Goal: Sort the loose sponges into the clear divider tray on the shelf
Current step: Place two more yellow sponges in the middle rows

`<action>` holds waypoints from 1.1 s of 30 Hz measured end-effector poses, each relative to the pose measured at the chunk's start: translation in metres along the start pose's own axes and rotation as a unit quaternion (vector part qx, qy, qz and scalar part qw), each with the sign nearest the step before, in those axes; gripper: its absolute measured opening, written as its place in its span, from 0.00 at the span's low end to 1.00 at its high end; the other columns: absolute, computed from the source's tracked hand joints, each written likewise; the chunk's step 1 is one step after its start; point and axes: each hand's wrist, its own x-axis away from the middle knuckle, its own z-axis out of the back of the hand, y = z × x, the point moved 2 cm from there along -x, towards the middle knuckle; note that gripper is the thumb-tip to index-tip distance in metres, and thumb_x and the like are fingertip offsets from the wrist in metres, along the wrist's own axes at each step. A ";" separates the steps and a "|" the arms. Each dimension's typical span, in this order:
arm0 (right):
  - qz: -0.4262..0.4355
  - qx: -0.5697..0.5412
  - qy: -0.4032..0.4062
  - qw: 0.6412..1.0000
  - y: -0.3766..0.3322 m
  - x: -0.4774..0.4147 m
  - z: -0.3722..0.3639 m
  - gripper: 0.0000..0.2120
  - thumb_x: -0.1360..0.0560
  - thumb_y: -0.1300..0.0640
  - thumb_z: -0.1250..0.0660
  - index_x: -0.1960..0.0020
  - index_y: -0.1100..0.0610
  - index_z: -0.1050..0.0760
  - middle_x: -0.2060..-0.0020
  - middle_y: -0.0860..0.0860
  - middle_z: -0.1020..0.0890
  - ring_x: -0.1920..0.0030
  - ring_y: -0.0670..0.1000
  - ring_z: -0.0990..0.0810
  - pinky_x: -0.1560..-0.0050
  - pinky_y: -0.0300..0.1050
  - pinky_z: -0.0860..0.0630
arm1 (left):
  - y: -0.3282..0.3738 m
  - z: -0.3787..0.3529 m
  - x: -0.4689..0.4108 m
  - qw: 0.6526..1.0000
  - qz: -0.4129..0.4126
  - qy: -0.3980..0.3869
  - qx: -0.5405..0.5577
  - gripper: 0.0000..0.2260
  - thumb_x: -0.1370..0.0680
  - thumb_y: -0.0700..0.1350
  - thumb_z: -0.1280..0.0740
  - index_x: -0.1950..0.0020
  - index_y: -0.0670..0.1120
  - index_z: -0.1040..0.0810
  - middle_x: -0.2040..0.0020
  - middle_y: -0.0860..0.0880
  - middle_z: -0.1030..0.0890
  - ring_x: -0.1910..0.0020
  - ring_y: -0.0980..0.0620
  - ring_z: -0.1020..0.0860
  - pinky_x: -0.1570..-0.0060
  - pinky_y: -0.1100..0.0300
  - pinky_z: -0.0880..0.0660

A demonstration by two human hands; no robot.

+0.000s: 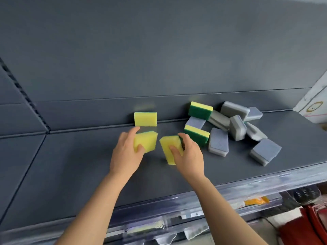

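My left hand grips a yellow sponge on the dark grey shelf. Beside it, my right hand holds a second yellow sponge, tilted, its green scouring side turned to the right. Behind them a third yellow sponge stands upright against the shelf's back wall. To the right lie two yellow-green sponges and a loose heap of several grey sponges. No clear divider tray can be made out on the shelf top.
The shelf's front edge carries a clear plastic strip. A white carton stands at the far right. Below the shelf sit red packages and an orange tag. A slotted upright runs up the back panel at left.
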 end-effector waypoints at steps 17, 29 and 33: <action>0.143 -0.191 -0.102 0.966 -0.127 0.066 -0.076 0.19 0.23 0.50 0.35 0.34 0.46 0.31 0.53 0.42 0.24 0.54 0.47 0.25 0.54 0.41 0.29 | -0.092 0.139 0.102 0.966 0.140 0.205 0.076 0.13 0.20 0.44 0.37 0.38 0.53 0.22 0.51 0.52 0.24 0.58 0.54 0.28 0.54 0.56 0.29; 0.218 -0.223 -0.189 0.931 -0.261 0.151 -0.154 0.18 0.24 0.51 0.34 0.35 0.47 0.30 0.55 0.42 0.24 0.56 0.46 0.26 0.56 0.41 0.30 | -0.186 0.272 0.186 0.951 0.163 0.248 0.081 0.06 0.24 0.43 0.31 0.53 0.54 0.25 0.55 0.55 0.22 0.57 0.57 0.25 0.61 0.68 0.31; 0.224 -0.234 -0.201 0.925 -0.306 0.183 -0.182 0.18 0.24 0.51 0.33 0.35 0.46 0.29 0.52 0.42 0.23 0.54 0.46 0.26 0.53 0.41 0.29 | -0.220 0.315 0.207 0.951 0.167 0.243 0.090 0.10 0.25 0.42 0.30 0.55 0.58 0.26 0.53 0.55 0.22 0.54 0.57 0.25 0.57 0.62 0.28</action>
